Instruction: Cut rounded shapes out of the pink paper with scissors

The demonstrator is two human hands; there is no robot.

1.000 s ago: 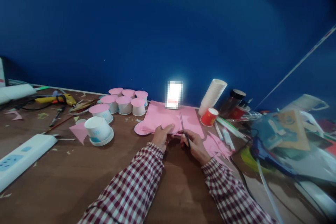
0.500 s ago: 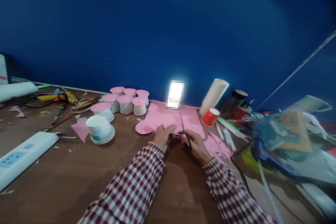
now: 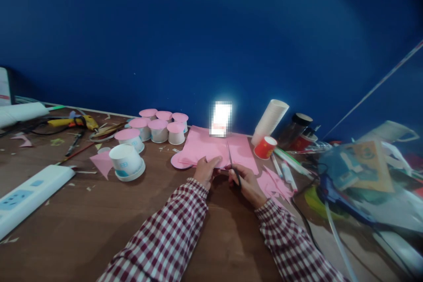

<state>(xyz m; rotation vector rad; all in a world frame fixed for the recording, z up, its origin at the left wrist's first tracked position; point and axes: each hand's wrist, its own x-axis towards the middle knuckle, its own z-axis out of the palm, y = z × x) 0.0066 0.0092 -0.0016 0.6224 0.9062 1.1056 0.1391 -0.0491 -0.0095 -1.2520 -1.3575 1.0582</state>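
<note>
A pink paper sheet lies on the brown table in front of me. My left hand pinches its near edge, fingers closed on the paper. My right hand grips a pair of scissors whose blades point away from me into the sheet. Both arms wear red and white checked sleeves.
Several white paper cups with pink lids stand left of the sheet, and one upturned cup sits nearer. A red cup and a cup stack are to the right. Pink scraps, a power strip, a glue gun and clutter surround.
Almost nothing has moved; the view has shifted slightly and both hands stay on the paper and scissors.
</note>
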